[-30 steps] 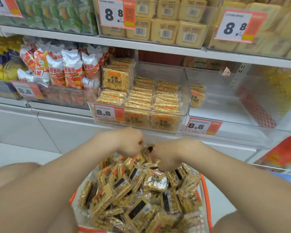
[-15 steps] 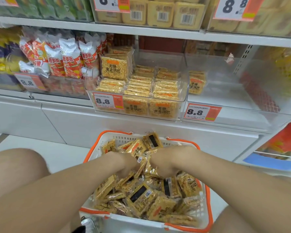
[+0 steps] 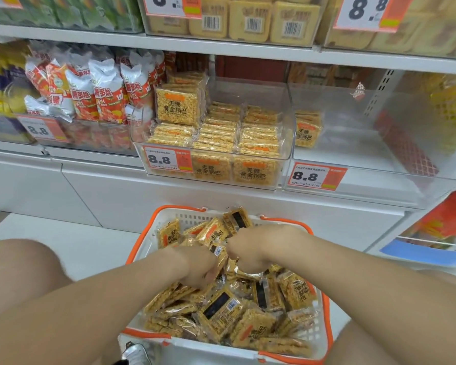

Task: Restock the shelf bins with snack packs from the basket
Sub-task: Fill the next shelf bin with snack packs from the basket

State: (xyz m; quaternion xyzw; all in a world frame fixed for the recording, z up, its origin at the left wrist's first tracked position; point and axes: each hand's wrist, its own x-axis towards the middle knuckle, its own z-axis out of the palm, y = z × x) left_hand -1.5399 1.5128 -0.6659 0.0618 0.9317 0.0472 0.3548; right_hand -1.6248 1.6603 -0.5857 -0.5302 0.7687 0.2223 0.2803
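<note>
snack packs [image 3: 221, 312] lie heaped in a basket [image 3: 187, 217] on the floor [image 3: 77, 246], low in the head view and right in front of the person. both bare forearms reach forward and down into the heap. the left hand [image 3: 200, 267] is pushed knuckles-up into the packs with its fingers buried among them. the right hand [image 3: 250, 248] sits just beside it, almost touching, with its knuckles bent over the pile. whether either of the hands grips a pack cannot be told, since the fingers are hidden.

the packs are flat squares of golden, grainy crisp in shiny clear wrap, some showing an orange label and some a dark barcode panel. the basket is white plastic mesh with an orange rim and handles.

above it, on the shelf [image 3: 221, 46], the clear plastic middle bin [image 3: 287, 122] holds neat rows of the same packs, with a few standing upright at its back left. the right bin [image 3: 353, 159] holds one upright pack [image 3: 307, 129] against its left wall. orange price tags [image 3: 166, 159] hang on the bin fronts. red and white puffy bags [image 3: 103, 96] fill the bin to the left, and yellow boxes [image 3: 248, 19] line the shelf above. a bare knee [image 3: 19, 272] shows at the left edge.
</note>
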